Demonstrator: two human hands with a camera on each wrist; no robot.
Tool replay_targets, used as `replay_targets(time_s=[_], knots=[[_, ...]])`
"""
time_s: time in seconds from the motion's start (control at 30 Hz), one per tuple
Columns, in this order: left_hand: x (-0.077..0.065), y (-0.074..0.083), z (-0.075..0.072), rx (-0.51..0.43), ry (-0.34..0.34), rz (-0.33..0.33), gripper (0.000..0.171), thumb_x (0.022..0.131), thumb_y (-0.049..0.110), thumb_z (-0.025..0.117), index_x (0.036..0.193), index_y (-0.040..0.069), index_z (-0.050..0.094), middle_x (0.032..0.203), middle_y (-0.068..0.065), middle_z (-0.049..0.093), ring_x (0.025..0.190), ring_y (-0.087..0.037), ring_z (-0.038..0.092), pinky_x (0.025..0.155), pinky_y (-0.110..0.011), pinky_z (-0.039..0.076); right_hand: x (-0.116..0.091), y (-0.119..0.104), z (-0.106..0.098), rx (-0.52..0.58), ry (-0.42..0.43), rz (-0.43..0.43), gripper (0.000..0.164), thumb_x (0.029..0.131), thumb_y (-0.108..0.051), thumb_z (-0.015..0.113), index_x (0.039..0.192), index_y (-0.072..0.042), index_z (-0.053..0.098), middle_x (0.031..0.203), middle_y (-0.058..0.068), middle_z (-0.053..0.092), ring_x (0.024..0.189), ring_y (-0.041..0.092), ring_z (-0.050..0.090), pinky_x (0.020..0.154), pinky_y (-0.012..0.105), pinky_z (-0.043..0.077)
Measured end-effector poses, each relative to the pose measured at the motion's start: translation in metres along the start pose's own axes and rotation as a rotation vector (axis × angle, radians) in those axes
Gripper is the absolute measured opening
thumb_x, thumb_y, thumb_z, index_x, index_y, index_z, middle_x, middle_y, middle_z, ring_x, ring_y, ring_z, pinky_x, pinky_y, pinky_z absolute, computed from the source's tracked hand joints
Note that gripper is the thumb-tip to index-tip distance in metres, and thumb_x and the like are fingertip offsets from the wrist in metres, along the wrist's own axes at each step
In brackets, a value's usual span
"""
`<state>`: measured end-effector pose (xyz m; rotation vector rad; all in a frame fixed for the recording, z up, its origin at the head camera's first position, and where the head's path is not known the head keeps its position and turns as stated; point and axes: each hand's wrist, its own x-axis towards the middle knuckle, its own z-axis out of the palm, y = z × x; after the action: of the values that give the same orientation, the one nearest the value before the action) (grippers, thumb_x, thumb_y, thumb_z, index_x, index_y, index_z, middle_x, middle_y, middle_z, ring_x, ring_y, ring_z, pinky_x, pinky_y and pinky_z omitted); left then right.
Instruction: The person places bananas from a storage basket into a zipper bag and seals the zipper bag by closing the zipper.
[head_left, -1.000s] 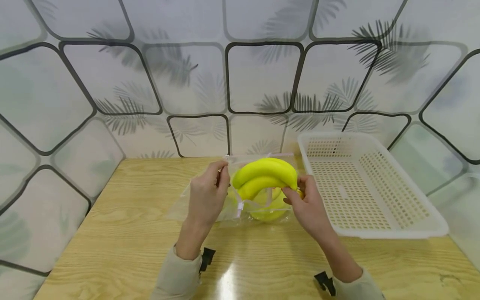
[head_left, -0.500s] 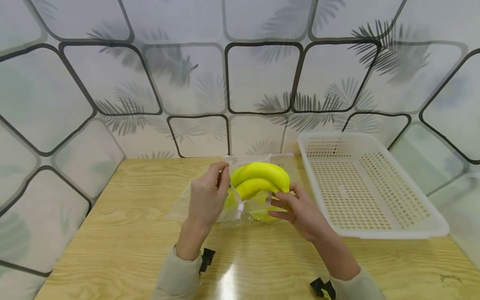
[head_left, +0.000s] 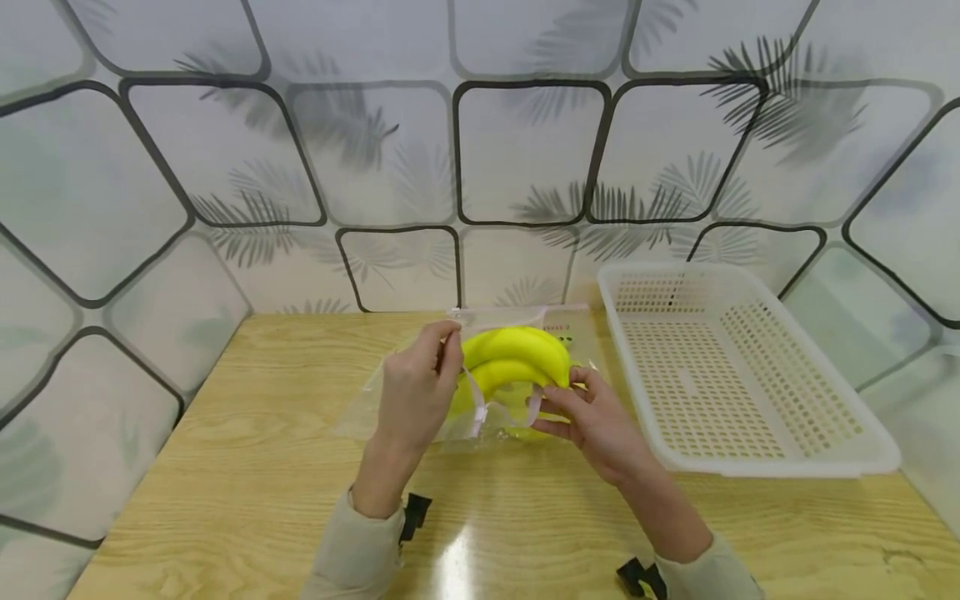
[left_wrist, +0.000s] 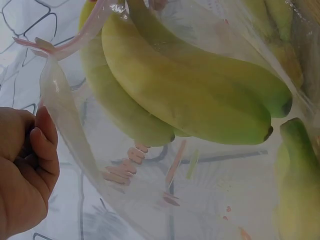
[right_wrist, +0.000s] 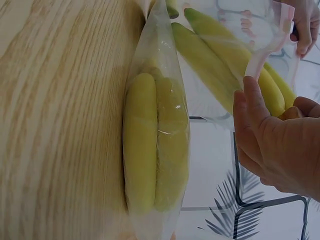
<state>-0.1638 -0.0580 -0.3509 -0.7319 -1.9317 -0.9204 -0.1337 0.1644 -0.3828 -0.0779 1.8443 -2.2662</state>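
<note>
My left hand [head_left: 415, 385] pinches the upper edge of a clear zip bag [left_wrist: 70, 100] at its open mouth. A bunch of yellow bananas [head_left: 517, 343] sits partly inside this bag, with the greenish tips inside in the left wrist view. My right hand [head_left: 600, 425] holds the bunch by its stem end at the mouth. Its fingers [right_wrist: 252, 102] touch the pink zip strip [right_wrist: 265, 55]. Another bag holding bananas [right_wrist: 142, 145] lies on the table close by; in the head view the hands and the first bag mostly hide it.
To the right stands a white perforated plastic basket [head_left: 873, 446], with nothing seen inside it. The wooden table [head_left: 247, 467] meets a patterned wall covering [head_left: 525, 158] at the back. A printed zip bag part [head_left: 566, 321] lies behind the bananas.
The bananas have moved left and slightly down, deeper into the bag, carried by my right hand. My left hand stays at the bag's edge.
</note>
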Motion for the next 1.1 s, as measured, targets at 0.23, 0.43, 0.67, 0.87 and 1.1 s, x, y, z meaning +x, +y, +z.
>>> replay_targets(time_s=[0.23, 0.43, 0.67, 0.87, 1.1], knots=[[-0.0013, 0.0008, 0.0007, -0.005, -0.003, 0.005, 0.01, 0.091, -0.009, 0.06, 0.1, -0.009, 0.064, 0.062, -0.008, 0.061, 0.04, -0.008, 0.048, 0.038, -0.012, 0.034, -0.0015, 0.0007, 0.0003, 0.012, 0.022, 0.013, 0.028, 0.101, -0.007, 0.05, 0.119, -0.002, 0.03, 0.107, 0.012, 0.056, 0.094, 0.017, 0.066, 0.087, 0.038, 0.057], [-0.0018, 0.0012, 0.0008, -0.007, -0.007, 0.008, 0.01, 0.091, -0.009, 0.061, 0.1, -0.009, 0.064, 0.063, -0.008, 0.062, 0.042, -0.01, 0.05, 0.039, -0.012, 0.033, -0.003, -0.0012, 0.0021, 0.008, 0.038, 0.015, 0.034, 0.097, -0.004, 0.053, 0.122, -0.001, 0.029, 0.11, 0.011, 0.054, 0.09, 0.013, 0.065, 0.086, 0.035, 0.056], [-0.002, 0.0004, 0.0026, -0.006, -0.002, 0.023, 0.009, 0.092, -0.007, 0.058, 0.099, -0.008, 0.063, 0.063, -0.007, 0.062, 0.043, -0.01, 0.049, 0.039, -0.014, 0.032, 0.0, 0.0015, 0.0021, 0.039, 0.039, 0.014, 0.034, 0.095, 0.0, 0.052, 0.121, -0.003, 0.03, 0.114, 0.013, 0.047, 0.091, 0.016, 0.064, 0.086, 0.036, 0.057], [-0.0016, 0.0008, 0.0032, -0.003, -0.013, 0.026, 0.009, 0.091, -0.008, 0.059, 0.099, -0.008, 0.063, 0.061, -0.005, 0.057, 0.041, -0.007, 0.04, 0.039, -0.015, 0.031, 0.0004, 0.0011, 0.0019, 0.015, -0.015, -0.006, 0.027, 0.096, -0.002, 0.054, 0.118, 0.0, 0.038, 0.11, 0.009, 0.051, 0.097, 0.019, 0.066, 0.087, 0.036, 0.056], [-0.0014, 0.0012, 0.0029, 0.008, -0.024, 0.019, 0.008, 0.092, -0.007, 0.059, 0.099, -0.008, 0.063, 0.061, -0.006, 0.058, 0.042, -0.007, 0.041, 0.039, -0.015, 0.031, -0.0002, 0.0003, 0.0019, 0.009, -0.053, -0.013, 0.023, 0.098, -0.002, 0.053, 0.118, 0.004, 0.044, 0.114, 0.011, 0.053, 0.1, 0.019, 0.066, 0.089, 0.034, 0.056]])
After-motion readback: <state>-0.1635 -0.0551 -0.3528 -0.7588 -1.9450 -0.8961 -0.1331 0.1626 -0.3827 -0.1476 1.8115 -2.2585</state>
